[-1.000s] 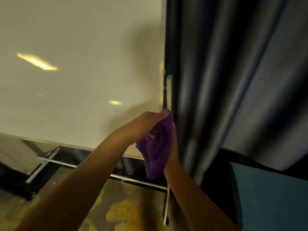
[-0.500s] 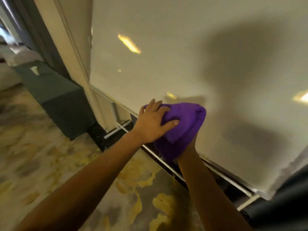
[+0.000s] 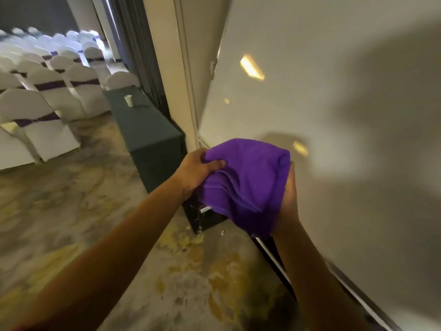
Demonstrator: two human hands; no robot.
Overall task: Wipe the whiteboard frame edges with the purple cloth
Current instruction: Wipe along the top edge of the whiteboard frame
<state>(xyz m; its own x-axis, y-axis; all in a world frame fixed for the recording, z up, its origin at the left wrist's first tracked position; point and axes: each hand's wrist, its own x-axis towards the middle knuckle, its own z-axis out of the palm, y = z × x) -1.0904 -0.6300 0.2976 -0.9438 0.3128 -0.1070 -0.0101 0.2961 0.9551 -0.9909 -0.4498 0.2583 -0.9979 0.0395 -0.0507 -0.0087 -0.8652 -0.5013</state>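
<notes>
Item: cloth [image 3: 248, 182], purple, bunched in folds. Lying at about 5 o'clock from frame centre, over the lower-left corner of the whiteboard [image 3: 334, 115], its bulk hanging down past the bottom frame edge [image 3: 269, 252]. Whether the fabric is actually pressing on the frame cannot be told; the contact is hidden behind the cloth.

Item: left hand [image 3: 198, 170]. Sitting at 9 o'clock of the cloth, fingers curling in and pinching a fold, thumb lying across the fabric. Gripping the cloth.

Item: right hand [image 3: 287, 206]. Sitting at 4 o'clock of the cloth, mostly covered by it; palm cupping the fabric from beneath and from the board side. Judged to be clasping the cloth, though its fingers are not showing.

Item: left frame edge [image 3: 214, 75]. Running upward toward 12 o'clock from the cloth, next to a pale pillar [image 3: 164, 68].

Also present: dark covered table [image 3: 148, 130] at 9 o'clock; rows of white-covered chairs [image 3: 47, 91] at 10 o'clock; patterned carpet [image 3: 95, 223] below.

Step in hand: judged to be working the lower-left corner, where bottom and left edges are meeting, with both hands gathering the cloth.

Next move calls for: wrapping the fabric firmly around the rim at the corner, then drawing it along the left edge toward 12 o'clock, keeping pressure on the narrow rim and off the board face.
</notes>
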